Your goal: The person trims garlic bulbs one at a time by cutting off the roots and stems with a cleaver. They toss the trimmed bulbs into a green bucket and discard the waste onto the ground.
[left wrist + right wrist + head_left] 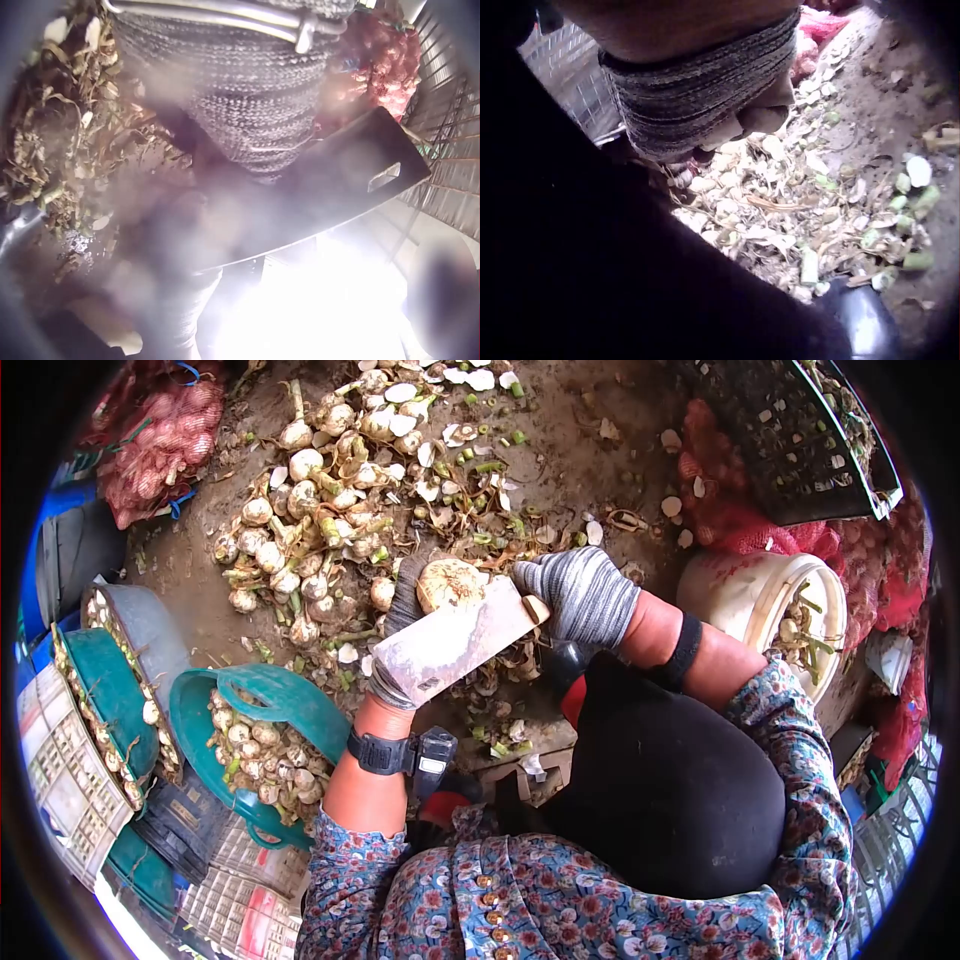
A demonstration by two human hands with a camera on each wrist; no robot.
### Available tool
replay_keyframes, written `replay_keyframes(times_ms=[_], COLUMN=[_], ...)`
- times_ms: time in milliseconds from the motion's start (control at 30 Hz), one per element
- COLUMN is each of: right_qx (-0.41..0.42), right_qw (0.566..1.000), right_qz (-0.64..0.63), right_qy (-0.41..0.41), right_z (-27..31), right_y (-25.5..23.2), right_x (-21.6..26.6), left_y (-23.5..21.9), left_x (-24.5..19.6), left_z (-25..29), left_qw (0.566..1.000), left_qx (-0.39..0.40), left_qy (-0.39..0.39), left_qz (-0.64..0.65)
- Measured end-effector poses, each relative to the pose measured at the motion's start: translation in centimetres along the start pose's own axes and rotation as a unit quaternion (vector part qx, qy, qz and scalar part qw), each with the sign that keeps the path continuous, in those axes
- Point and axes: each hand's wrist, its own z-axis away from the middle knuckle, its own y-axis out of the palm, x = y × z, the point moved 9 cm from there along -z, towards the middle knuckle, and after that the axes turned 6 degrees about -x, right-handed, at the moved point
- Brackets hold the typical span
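Black cloth (680, 790) is seen nearest the camera; beyond it, one cleaver (460, 645) is gripped in the right hand (580, 595). One garlic bulb (450, 582) is held in the left hand's (404, 600) curled fingers, presumably for steadiness; one teal tub (315, 705) and one white bucket (740, 590) are set either side, seemingly for easy reach.
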Motion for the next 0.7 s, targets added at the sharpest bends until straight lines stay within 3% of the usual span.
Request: replay_keyframes(times_ms=[33,67,133,200,267,333,367,433,467,533,600,700], right_qx=[0.011,0.021,0.002,-0.004,0.001,-0.015,-0.021,-0.019,-0.023,-0.037,-0.009,0.006], right_qw=[1.0,1.0,1.0,1.0,1.0,0.999,0.997,0.996,0.994,0.99,0.994,0.997], right_qz=[0.0,0.001,-0.019,-0.019,-0.004,-0.024,-0.033,-0.051,-0.062,-0.063,-0.048,-0.037], right_qy=[0.009,0.016,0.003,0.0,-0.009,-0.043,-0.06,-0.069,-0.082,-0.116,-0.1,-0.06], right_z=[0.0,-0.3,-0.5,-0.7,-1.0,-0.8,-0.6,0.1,0.4,0.9,0.7,0.4], right_y=[0.5,0.7,0.7,0.9,1.6,1.3,1.0,1.2,0.9,-0.6,0.1,1.1], right_x=[-0.3,-0.2,0.4,0.6,0.9,1.5,1.9,1.8,2.4,3.9,3.7,2.7], left_y=[-0.8,-1.1,0.4,2.7,2.1,1.0,1.9,3.6,3.6,3.6,2.5,1.0], left_x=[-0.4,-1.6,-3.0,-2.4,-1.5,-0.7,-1.1,-2.3,-2.4,-2.0,-2.8,-2.5], left_z=[0.1,0.6,1.9,2.3,2.5,2.5,3.2,4.9,5.2,5.2,5.2,5.8], left_qw=[0.996,0.956,0.842,0.748,0.894,0.981,0.961,0.849,0.835,0.859,0.742,0.83], left_qx=[-0.042,-0.133,-0.188,-0.123,-0.086,-0.085,-0.101,-0.157,-0.163,-0.153,-0.149,-0.196], left_qy=[0.041,0.12,0.191,0.18,0.131,0.054,0.091,0.155,0.13,0.037,0.003,0.013], left_qz=[-0.068,-0.231,-0.469,-0.627,-0.421,-0.167,-0.24,-0.48,-0.509,-0.487,-0.654,-0.522])
